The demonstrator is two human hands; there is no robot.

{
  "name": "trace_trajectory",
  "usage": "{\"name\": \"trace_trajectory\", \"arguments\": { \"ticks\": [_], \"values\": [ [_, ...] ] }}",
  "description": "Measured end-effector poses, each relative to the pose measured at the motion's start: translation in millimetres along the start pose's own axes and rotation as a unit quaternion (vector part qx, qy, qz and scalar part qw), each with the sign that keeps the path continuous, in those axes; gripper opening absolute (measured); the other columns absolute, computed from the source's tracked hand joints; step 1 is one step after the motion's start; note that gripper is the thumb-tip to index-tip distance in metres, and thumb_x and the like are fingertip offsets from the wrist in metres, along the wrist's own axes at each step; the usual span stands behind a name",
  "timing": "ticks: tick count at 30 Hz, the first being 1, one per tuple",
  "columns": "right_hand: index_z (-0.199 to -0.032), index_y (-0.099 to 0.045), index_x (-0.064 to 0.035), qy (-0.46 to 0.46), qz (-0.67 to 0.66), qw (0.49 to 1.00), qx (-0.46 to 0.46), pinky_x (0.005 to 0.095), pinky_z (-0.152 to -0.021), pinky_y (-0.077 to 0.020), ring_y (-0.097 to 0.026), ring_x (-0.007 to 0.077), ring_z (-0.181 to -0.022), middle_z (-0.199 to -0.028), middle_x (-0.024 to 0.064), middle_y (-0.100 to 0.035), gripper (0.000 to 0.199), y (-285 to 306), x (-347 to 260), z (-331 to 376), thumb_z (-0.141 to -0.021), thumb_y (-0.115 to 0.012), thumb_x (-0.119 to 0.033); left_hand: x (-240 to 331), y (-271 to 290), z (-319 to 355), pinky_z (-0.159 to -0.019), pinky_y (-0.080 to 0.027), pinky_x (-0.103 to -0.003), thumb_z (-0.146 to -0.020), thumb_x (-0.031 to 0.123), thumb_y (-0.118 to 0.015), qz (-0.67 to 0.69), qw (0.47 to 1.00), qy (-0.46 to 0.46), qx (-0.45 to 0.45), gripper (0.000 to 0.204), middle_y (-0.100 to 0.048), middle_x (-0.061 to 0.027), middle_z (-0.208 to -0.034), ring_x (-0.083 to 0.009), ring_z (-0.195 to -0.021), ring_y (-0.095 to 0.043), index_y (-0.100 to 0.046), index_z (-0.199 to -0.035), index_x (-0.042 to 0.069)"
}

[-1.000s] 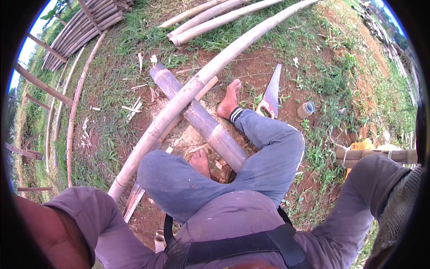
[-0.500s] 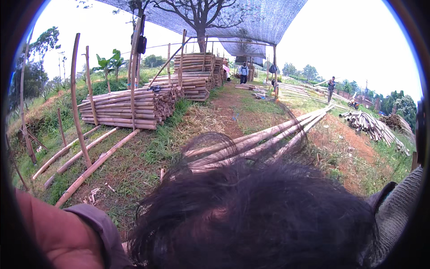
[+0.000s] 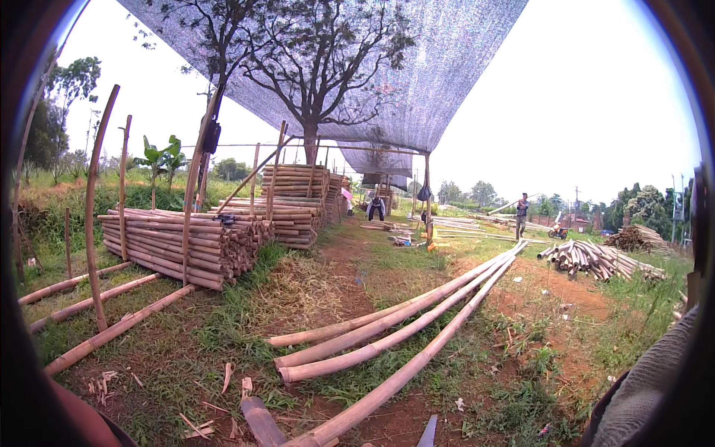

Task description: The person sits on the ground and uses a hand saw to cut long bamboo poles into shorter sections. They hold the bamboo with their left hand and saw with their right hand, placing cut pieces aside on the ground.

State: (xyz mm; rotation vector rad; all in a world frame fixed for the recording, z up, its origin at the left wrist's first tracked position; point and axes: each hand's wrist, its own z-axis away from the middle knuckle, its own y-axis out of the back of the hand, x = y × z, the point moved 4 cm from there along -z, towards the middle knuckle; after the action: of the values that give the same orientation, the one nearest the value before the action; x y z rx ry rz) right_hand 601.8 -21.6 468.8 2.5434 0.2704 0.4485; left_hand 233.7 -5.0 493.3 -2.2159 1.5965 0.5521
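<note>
At the lower left rim shows a strip of bare skin of my left hand (image 3: 74, 416), with a dark cuff beside it; its fingers are out of sight. My right hand (image 3: 646, 389) appears as a grey knitted patch, seemingly a glove, at the lower right rim, its fingers hidden too. What either holds cannot be seen. Between them on the ground, several long bamboo poles (image 3: 387, 344) fan toward me. A short bamboo piece (image 3: 262, 423) and a pointed grey metal blade (image 3: 428, 433) show at the bottom edge.
Stacked bamboo (image 3: 175, 242) stands at left between upright posts (image 3: 95, 216), with poles (image 3: 123, 324) on the ground before it. Shade netting (image 3: 447, 67) hangs overhead. One person (image 3: 375, 208) bends in the distance; another (image 3: 521, 216) stands near a bamboo pile (image 3: 596, 259) at right.
The view has tilted down. Dark hair across the lower middle has gone from sight, uncovering the near poles. Both hands show less at the rims. The distant person in the middle now bends over.
</note>
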Motion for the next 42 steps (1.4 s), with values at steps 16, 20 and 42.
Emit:
{"name": "trace_trajectory", "arguments": {
  "ticks": [16, 20, 42],
  "values": [
    [-0.147, -0.051, -0.0001, 0.029, -0.051, 0.995, 0.082, 0.0463, -0.103, -0.0524, -0.065, 0.0308, -0.115, -0.127, 0.0199, -0.066, 0.050, -15.1, 14.8, 28.2, -0.107, -0.063, -0.027, 17.5, 6.2, 10.3, -0.120, -0.040, -0.059, -0.110, 0.052, -0.039, 0.001, 1.000, 0.009, -0.026, 0.073, -0.043, -0.0286, -0.159, -0.0427, -0.143, -0.051, -0.027, -0.165, 0.006],
    [-0.148, -0.050, -0.0002, 0.078, -0.003, 0.977, 0.199, 0.0467, -0.103, -0.0522, -0.065, 0.0310, -0.115, -0.128, 0.0201, -0.065, 0.051, 46.2, -16.7, 46.1, -0.107, -0.062, -0.027, 24.6, 27.2, 35.6, -0.120, -0.041, -0.058, -0.111, 0.051, -0.038, 0.012, 0.997, 0.007, 0.076, 0.071, -0.043, -0.0286, -0.159, -0.0425, -0.142, -0.051, -0.027, -0.165, 0.006],
    [-0.147, -0.065, -0.0097, -0.256, -0.102, 0.638, -0.719, 0.0541, -0.120, -0.0410, -0.054, 0.0402, -0.146, -0.149, 0.0174, -0.065, 0.083, -331.6, -51.8, 345.9, -0.096, -0.060, -0.075, 52.3, -38.4, 526.4, -0.107, -0.053, -0.047, -0.090, 0.045, -0.079, 0.117, 0.317, 0.447, -0.828, 0.064, -0.073, -0.0162, -0.134, -0.0372, -0.127, -0.068, -0.063, -0.147, 0.021]
  ]
}}
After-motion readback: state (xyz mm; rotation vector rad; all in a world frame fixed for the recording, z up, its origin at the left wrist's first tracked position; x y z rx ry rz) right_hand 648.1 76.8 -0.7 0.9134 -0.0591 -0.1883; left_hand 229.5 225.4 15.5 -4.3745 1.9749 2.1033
